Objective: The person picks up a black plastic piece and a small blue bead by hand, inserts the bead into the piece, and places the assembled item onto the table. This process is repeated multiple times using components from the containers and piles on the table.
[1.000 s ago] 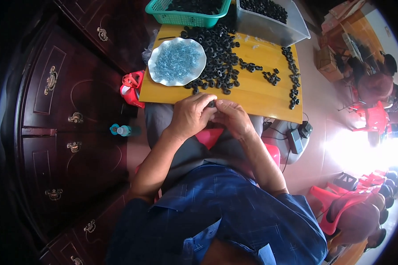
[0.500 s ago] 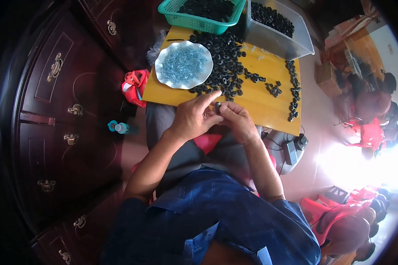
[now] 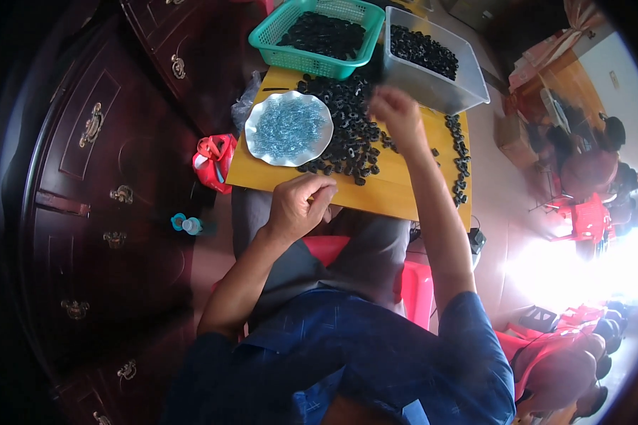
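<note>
My left hand (image 3: 299, 207) is over my lap at the table's near edge, its fingers curled closed; whatever they may hold is hidden. Stretched forward, my right hand (image 3: 398, 117) is over the right side of a pile of small black ring-like parts (image 3: 344, 142), just short of a clear plastic bin. Motion smears its fingers, so I cannot see if anything is in them. Left of the pile, a white wavy-rimmed plate (image 3: 280, 161) holds a heap of thin, clear bluish pieces. More black parts (image 3: 459, 159) form a line along the right table edge.
A yellow table (image 3: 383, 197) stands before me. At its far side are a green basket (image 3: 305, 64) of black pieces and the clear bin (image 3: 432, 91) of black parts. A red bag (image 3: 216, 166) and dark drawers (image 3: 85, 234) are at left; red chairs (image 3: 588, 216) are at right.
My hands have come apart from around a small dark part. The right one has reached forward over the pile; the left one has curled closed near the table edge. The view has shifted slightly.
</note>
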`<control>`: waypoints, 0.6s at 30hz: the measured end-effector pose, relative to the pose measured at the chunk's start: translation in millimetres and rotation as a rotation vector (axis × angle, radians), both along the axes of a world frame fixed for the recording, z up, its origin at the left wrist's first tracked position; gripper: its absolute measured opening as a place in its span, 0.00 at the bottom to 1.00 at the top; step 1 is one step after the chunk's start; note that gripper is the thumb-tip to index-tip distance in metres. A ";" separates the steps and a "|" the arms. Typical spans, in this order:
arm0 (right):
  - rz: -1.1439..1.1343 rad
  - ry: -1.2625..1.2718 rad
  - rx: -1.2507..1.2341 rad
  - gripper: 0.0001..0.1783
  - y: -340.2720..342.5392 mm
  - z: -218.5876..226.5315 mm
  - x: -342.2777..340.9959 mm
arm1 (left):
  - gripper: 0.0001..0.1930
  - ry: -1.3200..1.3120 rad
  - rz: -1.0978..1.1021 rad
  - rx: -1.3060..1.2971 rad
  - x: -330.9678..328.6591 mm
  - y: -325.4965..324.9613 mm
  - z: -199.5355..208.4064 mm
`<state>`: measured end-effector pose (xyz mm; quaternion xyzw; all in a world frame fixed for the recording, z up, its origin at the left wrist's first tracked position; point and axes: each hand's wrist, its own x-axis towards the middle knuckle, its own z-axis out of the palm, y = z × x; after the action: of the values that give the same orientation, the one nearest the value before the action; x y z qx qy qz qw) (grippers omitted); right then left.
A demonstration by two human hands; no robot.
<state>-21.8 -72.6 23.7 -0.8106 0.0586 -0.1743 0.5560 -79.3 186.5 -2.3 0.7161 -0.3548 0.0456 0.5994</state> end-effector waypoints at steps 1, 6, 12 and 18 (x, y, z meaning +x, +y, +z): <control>0.015 -0.137 0.170 0.16 1.4 13.9 13.8 | 0.02 0.001 -0.005 -0.001 0.4 1.2 -1.8; -0.135 -0.401 0.257 0.27 -7.1 24.5 16.9 | 0.02 -0.113 -0.067 0.086 2.3 2.2 -15.2; -0.225 -0.085 0.129 0.12 -50.4 -57.2 -50.7 | 0.03 -0.144 -0.092 0.122 0.4 -3.2 -13.9; -0.380 0.116 -0.489 0.12 -58.7 -69.6 -90.5 | 0.03 -0.104 -0.164 0.187 -2.8 -5.3 -25.4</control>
<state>-112.3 -131.3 -45.9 -0.9034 0.1969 -0.2375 0.2979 -82.0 181.2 -27.7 0.7340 -0.4453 0.0004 0.5127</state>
